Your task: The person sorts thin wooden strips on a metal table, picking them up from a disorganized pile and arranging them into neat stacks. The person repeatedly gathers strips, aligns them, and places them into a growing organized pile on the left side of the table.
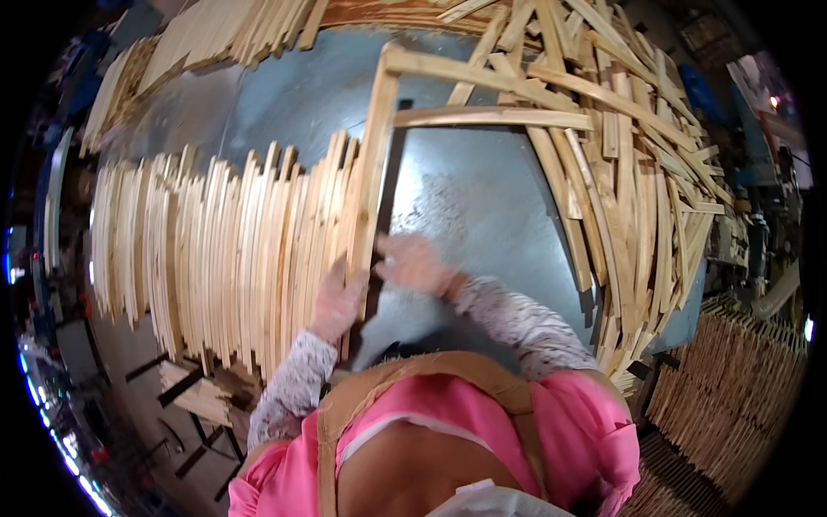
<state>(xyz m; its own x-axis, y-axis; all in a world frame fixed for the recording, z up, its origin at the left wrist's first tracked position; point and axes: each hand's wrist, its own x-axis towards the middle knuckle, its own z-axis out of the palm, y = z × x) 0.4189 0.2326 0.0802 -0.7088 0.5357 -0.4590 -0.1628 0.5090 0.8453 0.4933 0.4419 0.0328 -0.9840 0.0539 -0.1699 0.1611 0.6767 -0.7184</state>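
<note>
My left hand is closed round the near end of a wooden strip, which stands at the right end of a long row of similar strips. Just right of that strip is my right hand, slightly blurred, its fingers apart and nothing visible in them. At the strip's far end, another strip reaches rightward toward a loose heap. Below it a further strip lies crosswise on the blue-grey tabletop.
A jumbled heap of wooden strips covers the right side of the table. More strips lie together at the far left. Stacked wood stands beyond the table at the lower right. Dark metal supports show at lower left.
</note>
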